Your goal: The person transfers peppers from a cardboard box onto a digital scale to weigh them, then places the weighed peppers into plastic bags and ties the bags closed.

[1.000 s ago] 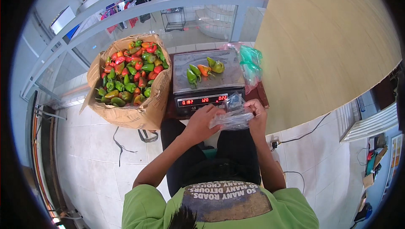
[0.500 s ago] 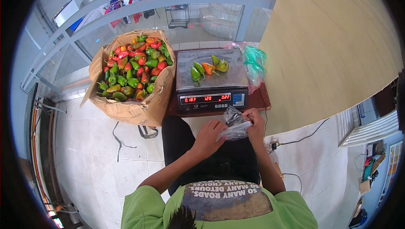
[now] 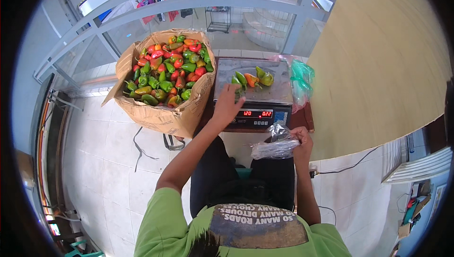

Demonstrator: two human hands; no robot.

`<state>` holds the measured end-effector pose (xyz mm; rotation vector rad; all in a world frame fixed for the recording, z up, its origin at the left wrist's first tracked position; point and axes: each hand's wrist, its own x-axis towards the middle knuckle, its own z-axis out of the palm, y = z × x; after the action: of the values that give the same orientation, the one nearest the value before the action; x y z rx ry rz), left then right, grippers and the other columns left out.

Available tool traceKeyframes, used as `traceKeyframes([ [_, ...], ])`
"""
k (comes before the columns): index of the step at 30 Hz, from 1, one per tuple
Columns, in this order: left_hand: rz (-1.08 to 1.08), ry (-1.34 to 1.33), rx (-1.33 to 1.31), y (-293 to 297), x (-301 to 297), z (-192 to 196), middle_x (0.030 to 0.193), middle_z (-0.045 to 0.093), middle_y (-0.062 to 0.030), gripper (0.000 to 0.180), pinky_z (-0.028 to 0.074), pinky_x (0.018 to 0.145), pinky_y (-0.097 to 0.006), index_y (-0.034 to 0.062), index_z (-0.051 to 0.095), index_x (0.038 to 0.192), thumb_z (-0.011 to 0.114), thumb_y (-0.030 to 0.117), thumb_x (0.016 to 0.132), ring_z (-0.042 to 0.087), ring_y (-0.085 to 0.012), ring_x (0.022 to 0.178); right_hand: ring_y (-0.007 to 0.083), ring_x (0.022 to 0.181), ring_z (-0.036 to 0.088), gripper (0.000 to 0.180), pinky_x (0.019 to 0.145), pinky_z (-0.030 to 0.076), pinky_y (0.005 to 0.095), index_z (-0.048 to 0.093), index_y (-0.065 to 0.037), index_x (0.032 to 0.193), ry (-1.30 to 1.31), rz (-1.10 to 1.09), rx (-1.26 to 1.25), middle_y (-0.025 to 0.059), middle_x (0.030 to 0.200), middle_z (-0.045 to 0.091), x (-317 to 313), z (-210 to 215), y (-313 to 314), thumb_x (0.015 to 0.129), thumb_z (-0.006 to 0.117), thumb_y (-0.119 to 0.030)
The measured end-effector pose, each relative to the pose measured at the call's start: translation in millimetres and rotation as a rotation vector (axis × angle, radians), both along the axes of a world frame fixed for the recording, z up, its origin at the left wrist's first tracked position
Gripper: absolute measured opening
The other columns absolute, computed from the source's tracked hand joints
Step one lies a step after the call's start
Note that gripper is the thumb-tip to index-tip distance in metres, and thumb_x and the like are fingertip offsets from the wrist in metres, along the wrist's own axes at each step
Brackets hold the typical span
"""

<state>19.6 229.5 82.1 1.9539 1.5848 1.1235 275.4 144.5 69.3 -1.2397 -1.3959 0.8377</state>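
My left hand (image 3: 228,104) reaches over the steel pan of a digital scale (image 3: 279,97), fingers spread, just short of several green and orange peppers (image 3: 250,79) lying on it. It holds nothing. My right hand (image 3: 301,139) stays lower, in front of the scale, closed on a crumpled clear plastic bag (image 3: 274,148). An open cardboard box (image 3: 161,115) full of red, green and orange peppers (image 3: 165,70) stands to the left of the scale.
Green and pink plastic bags (image 3: 301,78) lie at the scale's right side. A large tan panel (image 3: 378,58) rises on the right. Pale metal railing (image 3: 142,11) runs behind the box. A cable (image 3: 139,146) trails across the white tiled floor.
My left hand let go of the clear bag and moved up and forward onto the scale pan. My right hand keeps the bag, lower than before.
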Motion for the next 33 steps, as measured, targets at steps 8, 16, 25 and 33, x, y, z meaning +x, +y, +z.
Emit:
traceKeyframes([
  [8, 0.327, 0.345, -0.052, 69, 13, -41, 0.103, 0.045, -0.0154, 0.054, 0.043, 0.082, -0.041, 0.0016, 0.045, 0.105, 0.072, 0.026, 0.065, 0.05, -0.0334, 0.097, 0.0082, 0.072, 0.053, 0.012, 0.064, 0.042, 0.0201, 0.05, -0.002, 0.084, 0.073, 0.002, 0.007, 0.0027, 0.077, 0.055, 14, 1, -3, 0.076, 0.048, 0.008],
  [16, 0.372, 0.249, -0.166, 83, 8, -60, 0.105, 0.047, -0.0213, 0.047, 0.043, 0.084, -0.042, -0.0024, 0.044, 0.106, 0.064, 0.022, 0.071, 0.05, -0.0358, 0.097, 0.0084, 0.073, 0.054, 0.012, 0.066, 0.043, 0.0206, 0.05, -0.002, 0.084, 0.093, -0.006, 0.01, 0.0044, 0.08, 0.057, 13, -2, -2, 0.077, 0.049, 0.007],
  [25, 0.405, 0.033, -0.079, 83, -11, -75, 0.103, 0.048, -0.0255, 0.034, 0.041, 0.083, -0.045, -0.005, 0.043, 0.106, 0.051, 0.017, 0.082, 0.05, -0.0401, 0.095, 0.0062, 0.069, 0.05, 0.011, 0.06, 0.039, 0.0184, 0.05, -0.004, 0.084, 0.053, 0.002, 0.031, 0.0008, 0.075, 0.052, 3, 10, -2, 0.077, 0.048, 0.005],
  [33, 0.226, -0.12, 0.327, 56, -21, 10, 0.101, 0.048, -0.0249, 0.037, 0.038, 0.086, -0.042, -0.0044, 0.042, 0.114, 0.052, 0.009, 0.081, 0.046, -0.04, 0.099, 0.0062, 0.072, 0.051, 0.016, 0.065, 0.041, 0.0188, 0.051, -0.002, 0.084, 0.132, -0.002, 0.002, 0.0011, 0.078, 0.053, 10, 11, -1, 0.074, 0.051, 0.011],
])
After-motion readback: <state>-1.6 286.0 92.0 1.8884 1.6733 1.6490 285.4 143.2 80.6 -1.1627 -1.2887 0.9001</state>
